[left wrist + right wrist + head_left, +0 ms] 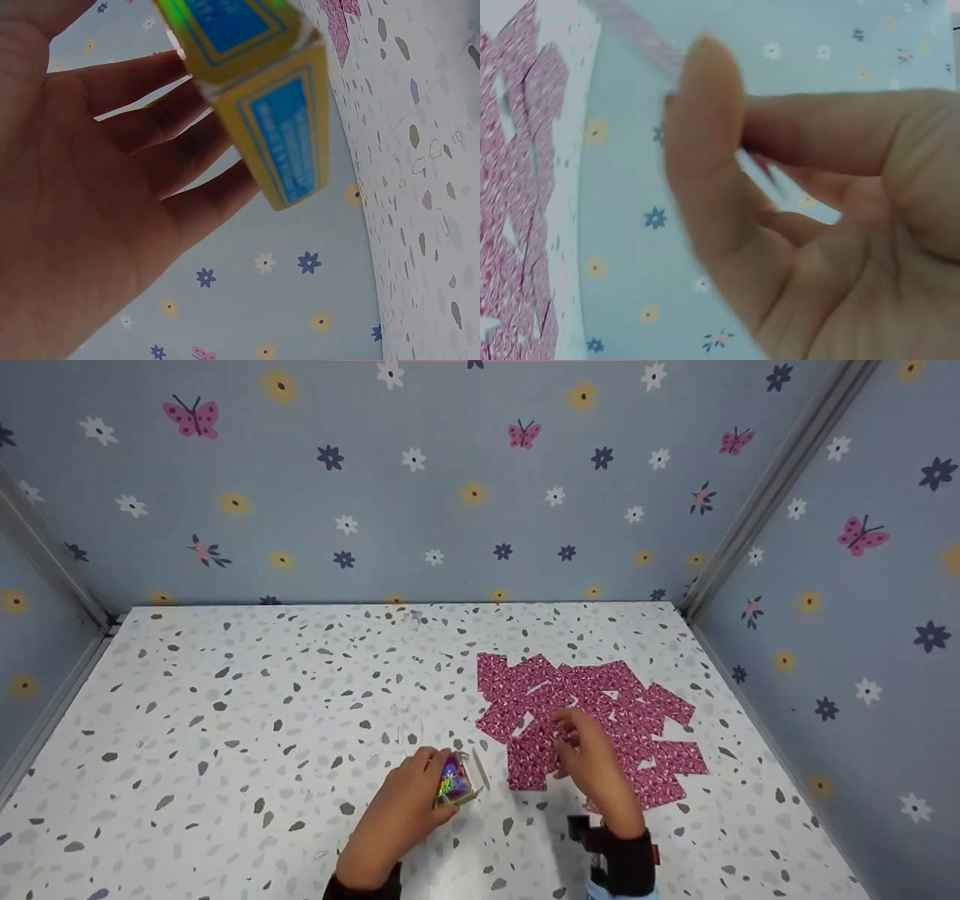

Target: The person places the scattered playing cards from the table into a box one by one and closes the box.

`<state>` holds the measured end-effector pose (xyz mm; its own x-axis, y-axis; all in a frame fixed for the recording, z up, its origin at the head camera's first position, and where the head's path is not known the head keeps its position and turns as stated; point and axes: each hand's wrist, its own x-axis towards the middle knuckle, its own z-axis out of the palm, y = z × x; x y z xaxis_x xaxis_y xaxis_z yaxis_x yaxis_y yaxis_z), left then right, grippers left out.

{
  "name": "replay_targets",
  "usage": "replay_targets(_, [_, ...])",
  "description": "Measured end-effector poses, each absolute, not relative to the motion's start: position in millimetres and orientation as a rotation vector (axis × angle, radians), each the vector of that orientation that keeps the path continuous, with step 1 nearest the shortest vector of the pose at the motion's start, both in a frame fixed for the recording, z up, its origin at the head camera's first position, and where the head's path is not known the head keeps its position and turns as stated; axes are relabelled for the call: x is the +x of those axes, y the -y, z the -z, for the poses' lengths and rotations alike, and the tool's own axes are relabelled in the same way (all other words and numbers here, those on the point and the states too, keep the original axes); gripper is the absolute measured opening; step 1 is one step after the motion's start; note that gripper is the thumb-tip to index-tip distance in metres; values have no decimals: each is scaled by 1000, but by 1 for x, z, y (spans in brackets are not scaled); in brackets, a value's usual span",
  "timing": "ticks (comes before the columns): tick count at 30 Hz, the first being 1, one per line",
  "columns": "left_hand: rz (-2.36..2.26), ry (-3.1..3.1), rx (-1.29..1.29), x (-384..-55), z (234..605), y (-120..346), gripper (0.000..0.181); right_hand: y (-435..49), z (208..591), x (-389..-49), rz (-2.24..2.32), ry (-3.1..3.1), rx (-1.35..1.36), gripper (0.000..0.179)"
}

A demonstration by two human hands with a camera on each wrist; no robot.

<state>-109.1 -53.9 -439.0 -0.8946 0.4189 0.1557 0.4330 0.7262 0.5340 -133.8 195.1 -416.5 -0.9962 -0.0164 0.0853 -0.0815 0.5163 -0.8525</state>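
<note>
Holding a small yellow-and-blue cardboard box [259,86] in the left hand [405,802], right hand [591,756] pinching a thin pink-patterned card [639,34]. Probably light, slick, bendy; grab edges.

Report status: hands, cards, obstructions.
Left hand gripping box. Right hand pinching one card. Pink cards spread on table. No obstruction visible.

Beneath the fingers [581,726] spreads a white speckled table [247,757]; beyond them stands a blue flowered wall [450,427], with a matching side wall [885,600] to their right.
</note>
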Motion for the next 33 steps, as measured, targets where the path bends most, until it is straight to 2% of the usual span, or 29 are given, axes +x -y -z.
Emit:
replay_targets(6, [915, 2884, -726, -109, 439, 54, 64, -183, 408, -132, -1671, 2460, 234, 29])
replay_targets(14, [904, 2849, -745, -109, 440, 54, 64, -169, 405, -127, -1879, 2406, 270, 28])
replay_targets(33, [823, 2787, -712, -110, 441, 51, 61, -160, 413, -130, -1735, 2620, 362, 33])
